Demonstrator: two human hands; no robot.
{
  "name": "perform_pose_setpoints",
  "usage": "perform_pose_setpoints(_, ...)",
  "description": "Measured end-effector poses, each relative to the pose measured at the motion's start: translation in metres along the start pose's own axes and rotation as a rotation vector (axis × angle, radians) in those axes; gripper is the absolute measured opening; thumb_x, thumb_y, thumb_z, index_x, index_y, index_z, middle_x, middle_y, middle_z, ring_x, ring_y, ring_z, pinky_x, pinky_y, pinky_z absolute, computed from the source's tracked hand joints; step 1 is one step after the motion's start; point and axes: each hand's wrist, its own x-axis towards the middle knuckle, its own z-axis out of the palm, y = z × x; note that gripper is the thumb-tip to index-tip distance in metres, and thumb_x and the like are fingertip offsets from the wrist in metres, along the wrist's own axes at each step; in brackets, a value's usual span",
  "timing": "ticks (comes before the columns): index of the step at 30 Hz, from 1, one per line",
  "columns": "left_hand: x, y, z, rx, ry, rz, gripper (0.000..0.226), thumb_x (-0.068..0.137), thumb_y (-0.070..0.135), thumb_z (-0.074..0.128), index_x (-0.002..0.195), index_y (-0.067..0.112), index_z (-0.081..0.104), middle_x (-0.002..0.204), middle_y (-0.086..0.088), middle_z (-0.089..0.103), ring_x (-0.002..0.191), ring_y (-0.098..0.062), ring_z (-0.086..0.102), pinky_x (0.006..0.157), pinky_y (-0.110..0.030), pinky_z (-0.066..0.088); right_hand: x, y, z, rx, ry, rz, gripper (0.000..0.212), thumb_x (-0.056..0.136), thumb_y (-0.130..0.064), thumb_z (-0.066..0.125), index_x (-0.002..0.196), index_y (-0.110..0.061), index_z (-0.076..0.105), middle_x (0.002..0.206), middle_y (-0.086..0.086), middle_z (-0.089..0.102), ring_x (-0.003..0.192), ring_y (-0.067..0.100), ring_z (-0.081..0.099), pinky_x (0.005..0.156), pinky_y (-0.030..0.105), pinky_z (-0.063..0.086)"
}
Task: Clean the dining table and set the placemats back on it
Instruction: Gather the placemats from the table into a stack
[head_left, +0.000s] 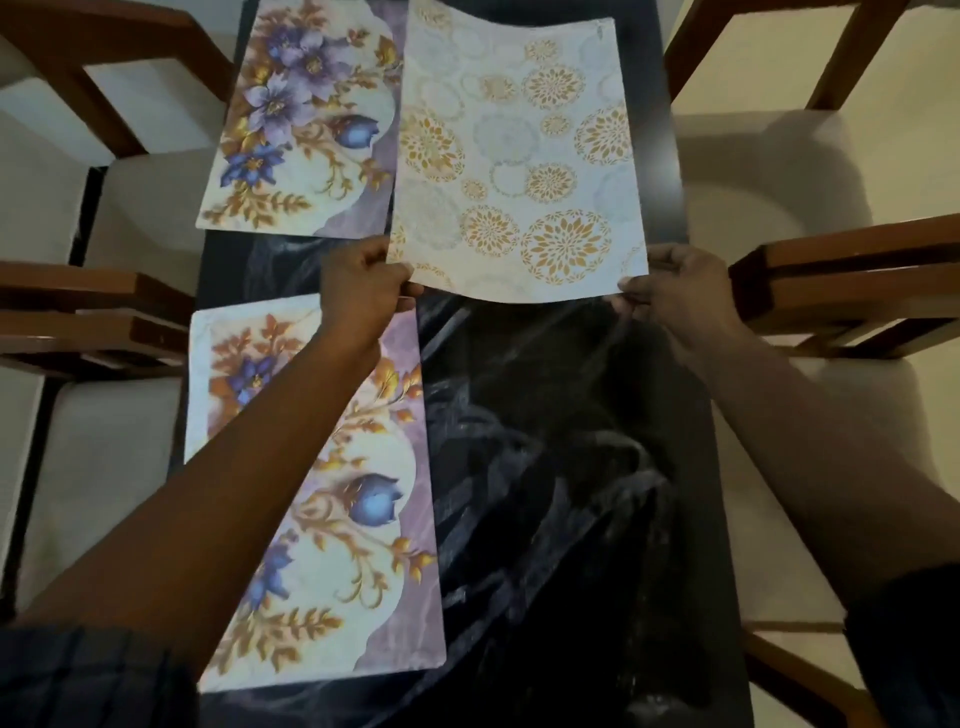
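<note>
A white placemat with gold and grey circles (519, 150) is held over the far right part of the dark glossy table (571, 493). My left hand (363, 291) pinches its near left corner, and my right hand (675, 291) pinches its near right corner. Its near edge sags between my hands, lifted off the table. Two floral placemats lie flat on the left side: one far (306, 119), one near (332, 519), partly under my left forearm.
Wooden chairs with pale seats stand along both sides: two on the left (119, 197), (104, 441) and two on the right (769, 171), (841, 291). The near right part of the table shows bare dark surface.
</note>
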Motion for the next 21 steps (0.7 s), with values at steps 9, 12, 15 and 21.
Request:
perform_pose_setpoints(9,-0.158,-0.147,-0.18,-0.096,0.105,-0.23,0.028,0.095,-0.005,0.064,0.106,0.015,0.08,0.087,-0.01,0.081,0.078,-0.035,0.075,0.082,-0.054,0.063,-0.187,0.126,0.094,-0.04,-0.153,0.025,0.022,0.092,0.009,0.07,0.102,-0.009,0.063,0.107,0.01,0.077,0.1,0.025,0.076,0.08,0.043,0.065)
perform_pose_setpoints(12,-0.194,-0.188,-0.216,-0.15,0.156,-0.243,0.03,0.098,-0.009,0.059,0.113,0.01,0.077,0.084,-0.014,0.08,0.069,-0.025,0.074,0.068,-0.033,0.065,-0.237,0.161,0.115,-0.092,-0.182,0.068,0.018,0.093,0.006,0.071,0.1,-0.008,0.063,0.103,0.007,0.078,0.098,0.022,0.077,0.078,0.04,0.065)
perform_pose_setpoints(15,-0.218,-0.227,-0.243,-0.205,0.192,-0.292,0.03,0.098,-0.008,0.061,0.119,0.009,0.074,0.09,-0.009,0.08,0.072,-0.018,0.074,0.073,-0.027,0.065,-0.275,0.188,0.127,-0.12,-0.191,0.081,0.013,0.093,0.006,0.07,0.097,-0.003,0.061,0.096,0.008,0.078,0.09,0.024,0.077,0.077,0.04,0.065)
perform_pose_setpoints(21,-0.238,-0.269,-0.269,-0.171,0.148,-0.352,0.02,0.098,-0.009,0.061,0.108,0.004,0.073,0.092,-0.017,0.077,0.069,-0.019,0.075,0.067,-0.025,0.064,-0.313,0.217,0.142,-0.206,-0.126,0.105,0.017,0.091,0.008,0.072,0.098,-0.003,0.06,0.097,0.015,0.075,0.085,0.03,0.077,0.074,0.041,0.066)
